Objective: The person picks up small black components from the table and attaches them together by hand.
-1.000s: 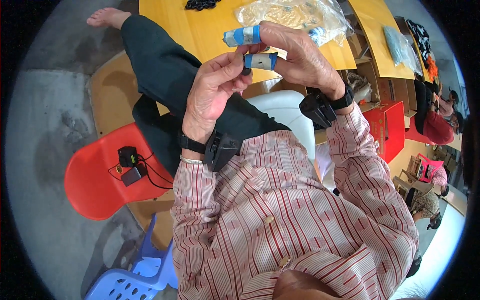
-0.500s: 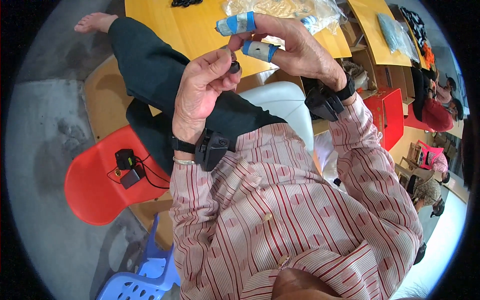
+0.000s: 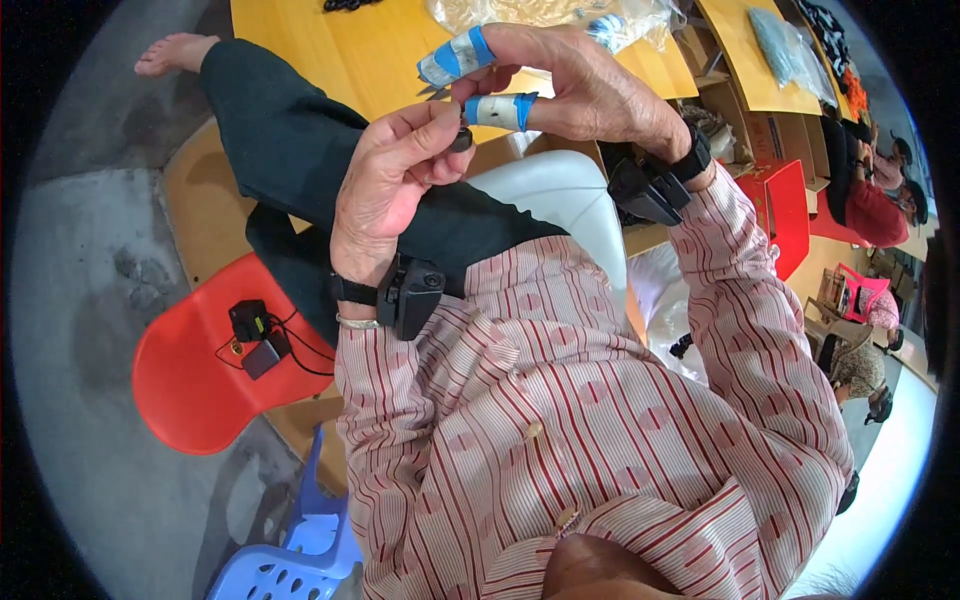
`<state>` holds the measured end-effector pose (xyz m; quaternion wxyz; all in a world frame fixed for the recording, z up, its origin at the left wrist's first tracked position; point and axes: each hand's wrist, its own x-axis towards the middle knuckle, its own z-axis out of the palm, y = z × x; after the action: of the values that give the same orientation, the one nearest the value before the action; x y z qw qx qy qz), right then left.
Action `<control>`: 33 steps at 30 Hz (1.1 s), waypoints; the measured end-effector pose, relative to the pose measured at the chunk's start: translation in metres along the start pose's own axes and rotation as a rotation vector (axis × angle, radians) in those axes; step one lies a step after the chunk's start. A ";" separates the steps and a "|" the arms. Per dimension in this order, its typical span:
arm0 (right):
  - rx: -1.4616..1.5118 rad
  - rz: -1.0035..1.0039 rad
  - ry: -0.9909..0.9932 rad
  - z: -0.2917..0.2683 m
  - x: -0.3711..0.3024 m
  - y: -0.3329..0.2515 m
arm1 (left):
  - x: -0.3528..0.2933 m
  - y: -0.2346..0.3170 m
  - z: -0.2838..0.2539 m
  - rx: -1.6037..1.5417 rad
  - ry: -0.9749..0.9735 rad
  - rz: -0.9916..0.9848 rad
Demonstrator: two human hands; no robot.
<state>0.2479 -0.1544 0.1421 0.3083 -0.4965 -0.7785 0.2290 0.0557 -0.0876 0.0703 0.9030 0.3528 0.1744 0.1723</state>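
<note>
My left hand (image 3: pixel 385 180) is closed, thumb and fingertips pinching a small dark round piece (image 3: pixel 461 140). Its upper part is mostly hidden, so its exact kind is unclear. Just to the right, my right hand (image 3: pixel 590 85) reaches over with curved fingers. Blue and whitish tape wraps its index finger and thumb, which are held apart. The taped thumb tip lies close beside the dark piece; whether they touch I cannot tell. No held object shows in the right hand. A black strapped device sits on each wrist, the left one (image 3: pixel 412 298) and the right one (image 3: pixel 648 190).
Beyond my hands is a yellow table (image 3: pixel 330 60) with clear plastic bags (image 3: pixel 560 12). A red chair (image 3: pixel 190 370) holding small black devices (image 3: pixel 262 340) stands left, a blue plastic chair (image 3: pixel 285 570) lower left. A red box (image 3: pixel 780 215) is at right, with people working farther off.
Both hands have shifted slightly left, the small dark piece staying pinched in my left hand. The right index finger tilts more downward, and its thumb is lower.
</note>
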 end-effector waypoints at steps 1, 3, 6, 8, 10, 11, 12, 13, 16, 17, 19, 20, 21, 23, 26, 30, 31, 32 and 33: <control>0.024 0.002 -0.013 -0.001 0.000 0.003 | 0.001 0.000 -0.001 0.000 -0.014 -0.009; 0.048 0.005 -0.025 -0.001 -0.001 0.004 | 0.002 0.000 0.000 0.000 -0.028 -0.020; 0.090 0.010 -0.013 0.000 -0.001 0.002 | 0.002 0.000 0.001 -0.032 -0.018 -0.014; 0.075 0.052 -0.010 0.001 -0.003 0.004 | 0.003 -0.002 0.002 -0.052 0.013 0.007; 0.098 0.071 0.027 0.004 -0.004 0.006 | 0.004 -0.003 -0.001 -0.060 0.001 0.028; 0.123 0.090 0.064 0.006 -0.005 0.006 | 0.004 -0.003 -0.002 -0.069 -0.011 0.050; 0.123 0.089 0.065 0.005 -0.006 0.005 | 0.004 -0.003 -0.003 -0.068 -0.010 0.050; 0.159 0.092 0.122 0.003 -0.007 0.003 | 0.003 -0.002 -0.002 -0.092 -0.030 0.080; 0.223 -0.108 0.175 -0.001 0.000 0.012 | 0.002 -0.002 0.001 -0.110 -0.049 0.131; 0.250 -0.309 0.170 -0.002 0.003 0.014 | 0.002 -0.003 0.002 -0.104 -0.047 0.152; 0.371 -0.069 0.173 -0.001 -0.002 -0.002 | 0.002 -0.003 0.000 -0.109 -0.060 0.153; 0.488 0.173 0.172 -0.001 -0.002 -0.011 | 0.001 -0.004 0.000 -0.114 -0.072 0.155; 0.490 0.172 0.170 -0.002 -0.001 -0.016 | 0.000 -0.004 -0.001 -0.114 -0.070 0.156; 0.305 0.199 0.101 -0.004 0.004 -0.021 | -0.001 -0.004 0.000 -0.057 -0.021 0.180; 0.210 0.080 0.101 -0.006 0.005 -0.017 | 0.000 -0.006 -0.001 -0.030 -0.029 0.182; -0.190 -0.269 0.103 -0.006 0.004 -0.003 | 0.002 -0.007 -0.004 -0.030 -0.012 0.177; -0.200 -0.287 0.090 -0.007 0.006 -0.004 | 0.003 -0.008 -0.006 -0.047 -0.045 0.173; -0.209 -0.306 0.076 -0.008 0.007 -0.006 | 0.002 -0.008 -0.008 -0.064 -0.078 0.169; -0.207 -0.308 0.075 -0.007 0.007 -0.007 | 0.002 -0.009 -0.008 -0.065 -0.076 0.170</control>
<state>0.2466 -0.1498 0.1536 0.3158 -0.4087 -0.8526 0.0790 0.0554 -0.0881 0.0582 0.9019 0.3432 0.1039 0.2406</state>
